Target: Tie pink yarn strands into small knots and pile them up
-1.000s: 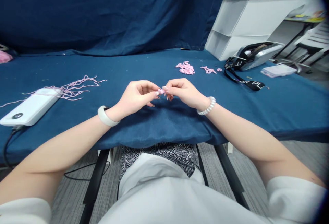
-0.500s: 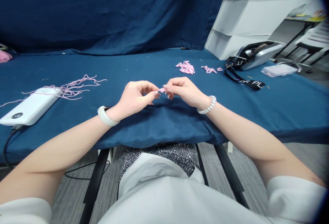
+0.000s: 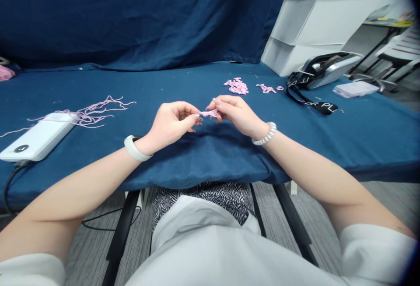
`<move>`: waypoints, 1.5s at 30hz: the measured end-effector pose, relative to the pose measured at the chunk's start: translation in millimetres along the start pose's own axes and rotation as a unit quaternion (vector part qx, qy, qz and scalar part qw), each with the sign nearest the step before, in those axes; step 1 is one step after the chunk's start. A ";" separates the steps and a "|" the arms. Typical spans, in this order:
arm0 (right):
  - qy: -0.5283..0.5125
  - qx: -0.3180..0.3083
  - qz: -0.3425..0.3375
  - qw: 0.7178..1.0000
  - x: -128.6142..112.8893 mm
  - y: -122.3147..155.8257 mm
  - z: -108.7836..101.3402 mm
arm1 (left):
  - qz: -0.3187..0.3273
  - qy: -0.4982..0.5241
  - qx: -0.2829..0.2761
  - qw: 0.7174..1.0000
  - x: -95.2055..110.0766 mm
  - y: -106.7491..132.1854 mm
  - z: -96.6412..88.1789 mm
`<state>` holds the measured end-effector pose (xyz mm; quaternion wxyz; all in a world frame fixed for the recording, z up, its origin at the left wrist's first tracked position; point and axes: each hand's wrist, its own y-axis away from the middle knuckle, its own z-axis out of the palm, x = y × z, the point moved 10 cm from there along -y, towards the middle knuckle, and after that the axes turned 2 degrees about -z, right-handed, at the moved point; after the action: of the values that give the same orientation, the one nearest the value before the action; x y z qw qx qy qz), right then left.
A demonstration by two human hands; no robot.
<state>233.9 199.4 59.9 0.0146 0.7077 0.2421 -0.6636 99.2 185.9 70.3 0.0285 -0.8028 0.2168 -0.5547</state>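
A short piece of pink yarn is stretched between my hands, just above the front part of the blue-covered table. Its left end is pinched between the thumb and forefinger of my left hand. My right hand has its fingers closed around the right end, where the strands fan out a little. Beyond my right hand lie a pile of small pink yarn pieces and a smaller group of pink pieces. Long pink yarn strands lie to the left of my left hand.
A white power bank with a black cable sits at the left, partly under the strands. At the right are a black lettered strap, a silver-and-black device and a clear plastic case. White boxes stand behind.
My right hand has shifted slightly to the right and up, and more of the pink yarn shows between the hands. My left hand has barely moved.
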 end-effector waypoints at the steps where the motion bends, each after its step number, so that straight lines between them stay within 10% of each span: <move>1: 0.004 0.004 0.002 1.000 0.0 0.3 -0.4 | 0.003 -0.006 -0.002 1.000 0.6 0.5 0.9; 10: 0.163 -0.061 -0.010 0.985 -5.1 6.8 21.4 | 0.051 -0.053 -0.004 0.997 12.7 6.5 5.5; 31: -0.003 -0.033 0.033 0.999 5.8 1.7 11.4 | -0.061 0.096 -0.003 0.993 -10.3 -1.8 1.6; 45: 0.025 -0.051 0.043 0.997 3.6 4.9 18.9 | 0.017 -0.014 -0.010 1.000 6.3 3.6 6.7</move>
<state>218.1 189.8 52.8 0.0728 0.7320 0.2455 -0.6313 105.9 178.9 72.2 0.0325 -0.8069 0.2356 -0.5408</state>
